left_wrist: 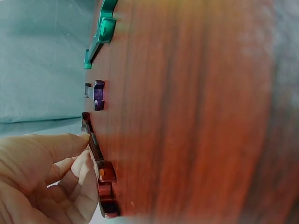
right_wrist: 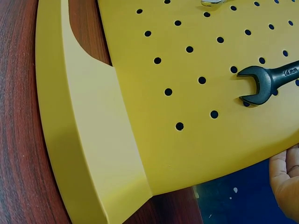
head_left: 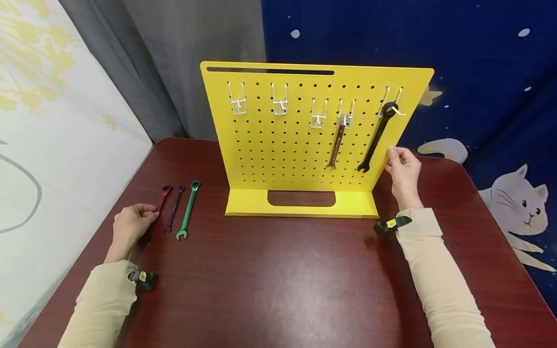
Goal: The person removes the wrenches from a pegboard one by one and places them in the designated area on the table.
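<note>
At the table's left, my left hand pinches a red wrench between thumb and fingers; the left wrist view shows the wrench close along the tabletop. Just right of it lie a purple wrench and a longer green wrench. My right hand grips the right edge of a yellow pegboard, thumb in front and the other fingers partly hidden behind. On the board hang a dark red wrench and, nearest my right hand, a black wrench marked 14mm in the right wrist view.
Three white hooks, such as the far left one, carry nothing. The pegboard's foot stands on the dark red wooden table. Grey and blue curtains hang close behind, and a white patterned cloth borders the left side.
</note>
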The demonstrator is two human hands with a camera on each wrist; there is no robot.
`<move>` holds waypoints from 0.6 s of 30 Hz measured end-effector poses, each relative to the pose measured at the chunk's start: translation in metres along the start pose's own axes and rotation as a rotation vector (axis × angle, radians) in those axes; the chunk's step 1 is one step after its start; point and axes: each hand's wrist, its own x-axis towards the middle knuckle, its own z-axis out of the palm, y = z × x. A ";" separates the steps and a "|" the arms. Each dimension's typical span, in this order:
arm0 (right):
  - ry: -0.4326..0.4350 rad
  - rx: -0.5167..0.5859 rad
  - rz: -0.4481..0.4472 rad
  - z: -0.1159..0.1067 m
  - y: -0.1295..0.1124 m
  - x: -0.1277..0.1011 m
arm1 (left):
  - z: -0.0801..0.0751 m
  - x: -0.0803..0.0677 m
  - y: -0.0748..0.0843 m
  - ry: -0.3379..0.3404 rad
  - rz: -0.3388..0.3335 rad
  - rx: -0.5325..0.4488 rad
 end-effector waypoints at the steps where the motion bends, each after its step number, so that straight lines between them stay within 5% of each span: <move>1: 0.002 0.002 0.000 0.000 0.000 0.000 | 0.000 0.000 0.000 0.001 -0.001 -0.001; 11: 0.002 -0.014 0.005 0.001 0.000 0.001 | 0.001 0.000 -0.001 -0.004 -0.010 0.020; 18: 0.007 -0.004 0.019 -0.001 0.000 0.000 | -0.001 -0.001 0.008 0.093 0.037 -0.026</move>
